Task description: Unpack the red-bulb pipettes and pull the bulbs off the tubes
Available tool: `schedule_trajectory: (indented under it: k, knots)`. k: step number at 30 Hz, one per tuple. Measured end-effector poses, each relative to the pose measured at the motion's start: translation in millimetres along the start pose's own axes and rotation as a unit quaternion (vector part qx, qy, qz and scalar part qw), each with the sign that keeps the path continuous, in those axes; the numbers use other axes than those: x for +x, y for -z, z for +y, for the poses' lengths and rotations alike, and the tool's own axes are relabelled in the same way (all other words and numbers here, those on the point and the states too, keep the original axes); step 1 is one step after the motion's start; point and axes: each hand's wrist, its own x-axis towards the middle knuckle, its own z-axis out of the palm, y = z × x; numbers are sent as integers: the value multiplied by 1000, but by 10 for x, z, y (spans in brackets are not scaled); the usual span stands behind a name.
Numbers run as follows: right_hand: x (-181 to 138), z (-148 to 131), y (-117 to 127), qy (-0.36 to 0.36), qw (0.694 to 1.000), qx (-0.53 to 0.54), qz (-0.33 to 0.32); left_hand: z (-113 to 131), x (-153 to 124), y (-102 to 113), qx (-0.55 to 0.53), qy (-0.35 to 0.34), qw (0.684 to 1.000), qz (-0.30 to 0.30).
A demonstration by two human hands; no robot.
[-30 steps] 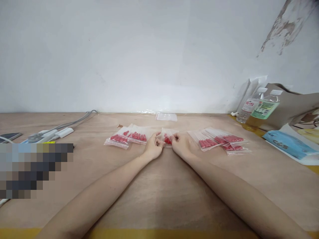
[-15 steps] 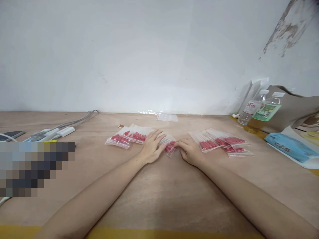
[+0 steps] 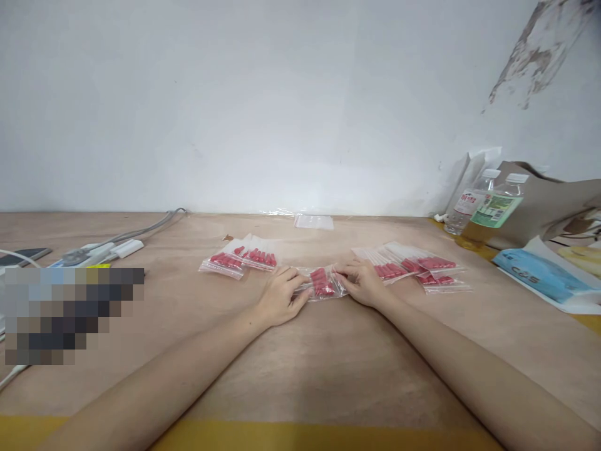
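A clear zip bag (image 3: 323, 283) with several small red pieces lies between my hands on the wooden table. My left hand (image 3: 282, 295) is closed on the bag's left end, thumb nearer me and fingers curled over it. At the right end, my right hand (image 3: 360, 282) pinches the edge of the same bag. Two similar bags (image 3: 223, 263) of red pieces lie beyond and left of my left hand. Several more bags (image 3: 429, 266) overlap one another to the right, just past my right hand.
Flat clear bags (image 3: 313, 222) lie by the wall. Two bottles (image 3: 495, 210), a grey-brown bag (image 3: 544, 200) and a blue tissue pack (image 3: 539, 272) stand or lie at the right. A power strip (image 3: 96, 250) with cables and a phone (image 3: 25, 255) are at the left.
The middle bag has turned sideways and come slightly nearer me. My left hand has moved back from an outstretched pose and closed on its left end; my right hand stays at its right.
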Motion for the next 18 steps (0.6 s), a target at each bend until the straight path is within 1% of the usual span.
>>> schedule_trajectory:
  k: [3,6,8,11,16,18]
  knots:
    - [21,-6,19,28,996,33,-75,-64,-105,62,-56,-5,998,-35]
    - [38,-62,67,28,988,58,-139,-127,-145,104,-83,19,993,-77]
    - [48,-105,97,21,984,69,-163,-142,-139,108,-87,38,992,-85]
    - [57,-167,116,-2,981,99,-168,-137,-115,91,-95,50,991,-76]
    - [48,-287,73,-46,971,205,-117,-144,-101,82,-106,59,991,-54]
    - [43,-318,39,-71,965,227,-112,-152,-101,90,-107,54,992,-50]
